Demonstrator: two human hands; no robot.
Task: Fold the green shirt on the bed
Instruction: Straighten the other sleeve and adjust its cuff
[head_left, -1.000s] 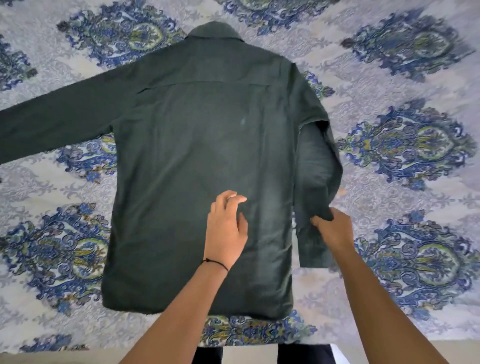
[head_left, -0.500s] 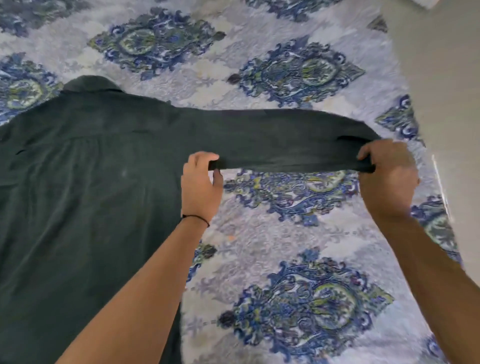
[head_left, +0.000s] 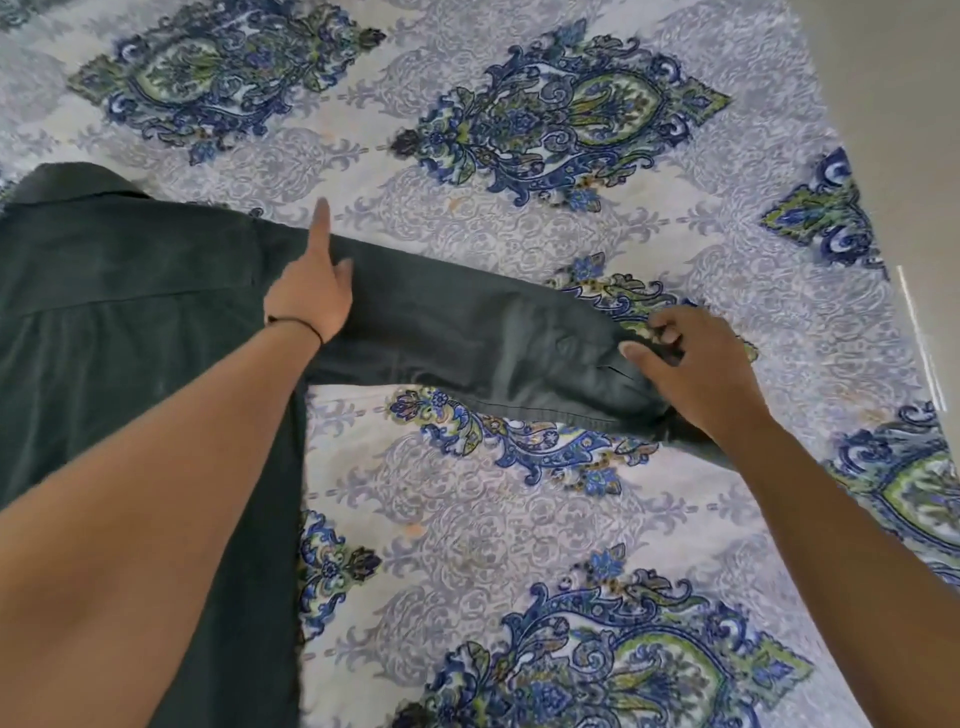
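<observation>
Green shirt (head_left: 130, 312) soft, limp; your right hand (head_left: 696, 374) pinches cuff at 3 o'clock, left hand (head_left: 311, 296) flat, ungripped

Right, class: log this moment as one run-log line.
stage: right sleeve spread out on bed | left hand: flat at shoulder, open | right hand: pinching cuff | shirt: back up, unfolded

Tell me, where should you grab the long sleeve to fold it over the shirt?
Best at the cuff end, coming from the right, where the right hand already is. The sleeve lies flat and stretched out on the bedsheet, so its free tip probably swings over easily while the left hand presses near the shoulder.
</observation>
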